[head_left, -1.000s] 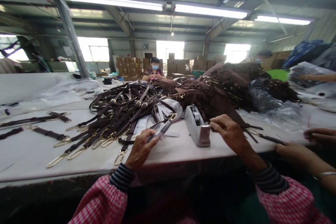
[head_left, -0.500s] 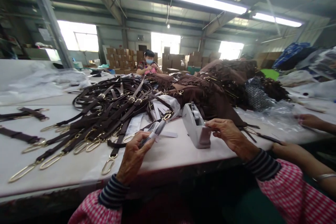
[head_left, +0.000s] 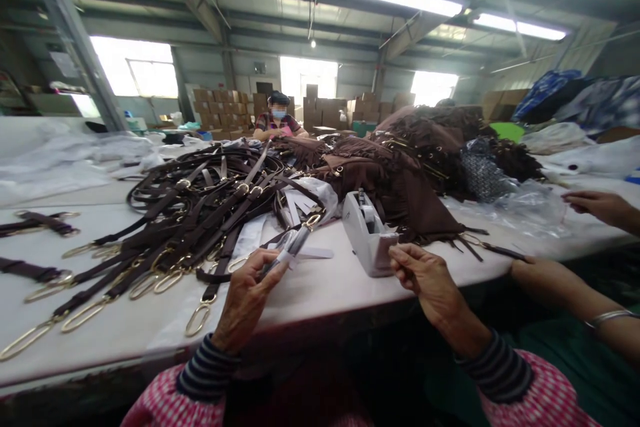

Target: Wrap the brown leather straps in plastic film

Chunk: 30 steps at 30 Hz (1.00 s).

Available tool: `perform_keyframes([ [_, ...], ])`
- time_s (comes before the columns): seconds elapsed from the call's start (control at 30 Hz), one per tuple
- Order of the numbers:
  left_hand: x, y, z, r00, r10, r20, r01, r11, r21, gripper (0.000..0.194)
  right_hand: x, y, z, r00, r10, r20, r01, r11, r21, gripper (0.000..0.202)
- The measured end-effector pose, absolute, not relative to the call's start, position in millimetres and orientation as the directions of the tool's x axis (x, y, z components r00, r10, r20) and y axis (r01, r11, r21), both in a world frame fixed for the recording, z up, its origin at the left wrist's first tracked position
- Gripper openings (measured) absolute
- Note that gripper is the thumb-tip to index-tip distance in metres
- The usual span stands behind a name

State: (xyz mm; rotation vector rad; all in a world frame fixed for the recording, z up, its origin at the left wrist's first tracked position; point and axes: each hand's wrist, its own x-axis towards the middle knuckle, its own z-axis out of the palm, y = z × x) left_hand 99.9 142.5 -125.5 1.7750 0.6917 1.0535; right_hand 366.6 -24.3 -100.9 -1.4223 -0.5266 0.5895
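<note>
My left hand (head_left: 250,293) is closed around a dark strap end in clear plastic (head_left: 299,241), with a white paper band around it. A gold metal clasp (head_left: 313,219) sticks out above my fingers. My right hand (head_left: 425,280) pinches thumb and forefinger together at the front end of a grey tape dispenser (head_left: 367,233). Whatever lies between those fingertips is too small to make out. Left of my hands spreads a heap of dark brown straps (head_left: 200,213) with gold oval rings, one ring (head_left: 199,319) lying near the table edge.
Brown fringed pieces (head_left: 400,167) are piled behind the dispenser. Crumpled clear plastic (head_left: 530,207) lies to the right. A co-worker's hands (head_left: 545,280) handle a dark strap at the right edge. Across the table sits another person (head_left: 280,121), with stacked cartons (head_left: 220,110) behind.
My right hand has dropped slightly relative to the dispenser, fingertips still pinched by its front. The left hand keeps its hold on the wrapped strap. The whole view has shifted a little.
</note>
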Motion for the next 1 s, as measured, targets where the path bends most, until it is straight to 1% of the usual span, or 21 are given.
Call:
perform_keyframes([
  [0.13,101.1,144.3,-124.9,0.446,0.829,0.337,-0.015,-0.37,0.929,0.026,372.3,-22.4,-104.9,0.728,0.685,0.026,-0.01,0.048,-0.999,0.045],
  [0.27,101.2,139.4,-118.4,0.391,0.896,0.211,-0.079,-0.195,0.978,0.035,373.0,-39.5,-103.4,0.657,0.754,-0.007,0.053,-0.056,-0.997,0.042],
  [0.33,99.8,131.1,-112.8,0.361,0.914,0.184,-0.094,-0.161,0.983,0.039,368.3,-47.6,-101.0,0.61,0.792,0.032,0.169,-0.09,-0.982,0.041],
  [0.4,98.1,116.9,-105.9,0.339,0.924,0.179,-0.09,-0.157,0.983,0.039,355.4,-50.8,-96.2,0.519,0.853,0.057,0.209,-0.062,-0.976,0.042],
  [0.5,95.9,89.4,-93.3,0.318,0.928,0.193,-0.084,-0.176,0.981,0.036,320.1,-45.0,-85.9,0.358,0.93,0.083,0.124,0.041,-0.991,0.043],
  [0.57,94.6,73.2,-85.3,0.31,0.924,0.222,-0.053,-0.217,0.975,0.033,293.9,-35.7,-79.2,0.269,0.955,0.124,0.022,0.123,-0.992,0.041],
  [0.67,92.8,58.4,-78.5,0.312,0.907,0.283,0.022,-0.305,0.952,0.029,266.0,-21.8,-72.4,0.162,0.972,0.171,-0.054,0.182,-0.982,0.04],
  [0.77,91.2,52.2,-78.5,0.326,0.889,0.321,0.068,-0.361,0.93,0.028,257.0,-14.0,-70.1,0.128,0.976,0.178,-0.045,0.185,-0.982,0.042],
  [1.0,91.5,42.4,-78.8,0.325,0.878,0.352,0.145,-0.414,0.899,0.026,261.5,-4.4,-77.4,0.109,0.984,0.139,0.008,0.139,-0.99,0.049],
])
